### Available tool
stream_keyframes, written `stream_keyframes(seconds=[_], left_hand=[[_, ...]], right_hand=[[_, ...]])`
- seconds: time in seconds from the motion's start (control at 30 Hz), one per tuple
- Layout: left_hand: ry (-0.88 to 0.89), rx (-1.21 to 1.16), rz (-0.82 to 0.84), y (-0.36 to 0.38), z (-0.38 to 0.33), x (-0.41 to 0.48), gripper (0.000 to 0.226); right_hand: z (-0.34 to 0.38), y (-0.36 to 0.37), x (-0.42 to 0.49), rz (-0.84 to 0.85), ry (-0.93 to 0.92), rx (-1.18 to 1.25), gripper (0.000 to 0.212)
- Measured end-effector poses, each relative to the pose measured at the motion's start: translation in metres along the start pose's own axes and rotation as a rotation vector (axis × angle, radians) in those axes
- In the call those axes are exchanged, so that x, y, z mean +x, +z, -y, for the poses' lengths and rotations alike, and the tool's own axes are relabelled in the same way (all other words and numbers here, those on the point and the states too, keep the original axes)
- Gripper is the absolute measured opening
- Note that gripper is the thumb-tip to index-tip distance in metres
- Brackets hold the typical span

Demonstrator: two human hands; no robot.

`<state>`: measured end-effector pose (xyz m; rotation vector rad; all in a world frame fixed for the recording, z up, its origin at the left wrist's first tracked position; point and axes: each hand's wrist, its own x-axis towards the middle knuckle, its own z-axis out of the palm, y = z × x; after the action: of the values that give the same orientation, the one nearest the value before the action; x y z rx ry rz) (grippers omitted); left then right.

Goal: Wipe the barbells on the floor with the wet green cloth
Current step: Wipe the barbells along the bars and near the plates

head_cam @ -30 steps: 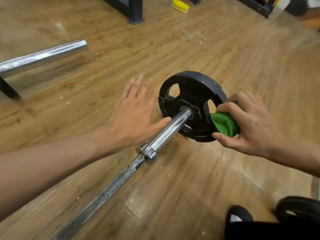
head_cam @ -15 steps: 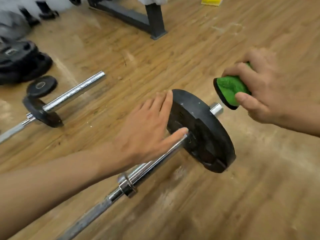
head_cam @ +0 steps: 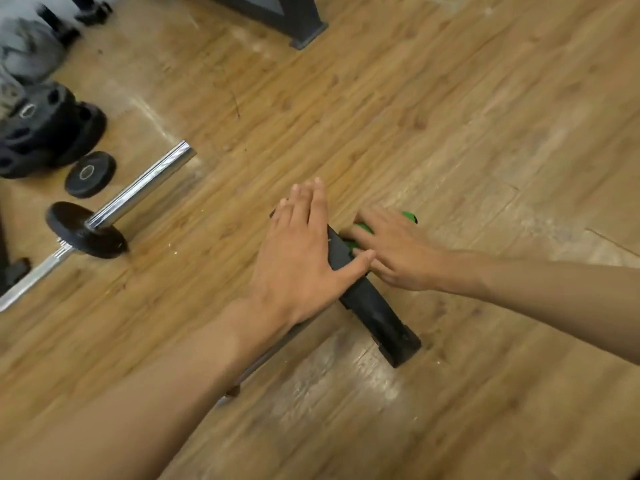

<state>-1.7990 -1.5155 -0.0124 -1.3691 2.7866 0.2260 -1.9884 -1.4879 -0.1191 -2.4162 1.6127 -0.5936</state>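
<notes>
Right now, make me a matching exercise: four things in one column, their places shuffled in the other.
1. left hand
2. green cloth
3. small loose plate
4. chrome bar end

A. under the right hand
B. flat on the floor
C. resting on the upright plate
D. sticking out past the mounted plate, far left

Pairs: 1-C, 2-A, 3-B, 4-D.

Floor [head_cam: 485,133] lies open beyond the plate [head_cam: 377,317]; second barbell [head_cam: 138,188] and stacked plates [head_cam: 45,133] block left
</notes>
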Motion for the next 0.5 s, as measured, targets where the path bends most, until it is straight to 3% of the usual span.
stream_keyframes(seconds=[0.07, 0.27, 0.4, 0.5], left_hand=[[-0.042, -0.035, -0.020, 0.005, -0.003, -0.002, 0.121], [-0.084, -0.020, 0.012, 0.002, -0.014, 0.000, 0.117], [-0.044, 0.001, 0.053, 0.000, -0.008, -0.003, 0.119], [0.007, -0.001, 0.027, 0.001, -0.003, 0.000, 0.117]], right_hand=[[-0.001, 0.018, -0.003, 0.004, -0.056, -0.061, 0.036], [-0.008, 0.041, -0.017, -0.096, 0.002, -0.109, 0.047], [-0.019, 0.035, -0.013, -0.086, -0.100, -0.167, 0.044], [-0.016, 0.037, -0.007, -0.168, 0.027, -0.126, 0.035]])
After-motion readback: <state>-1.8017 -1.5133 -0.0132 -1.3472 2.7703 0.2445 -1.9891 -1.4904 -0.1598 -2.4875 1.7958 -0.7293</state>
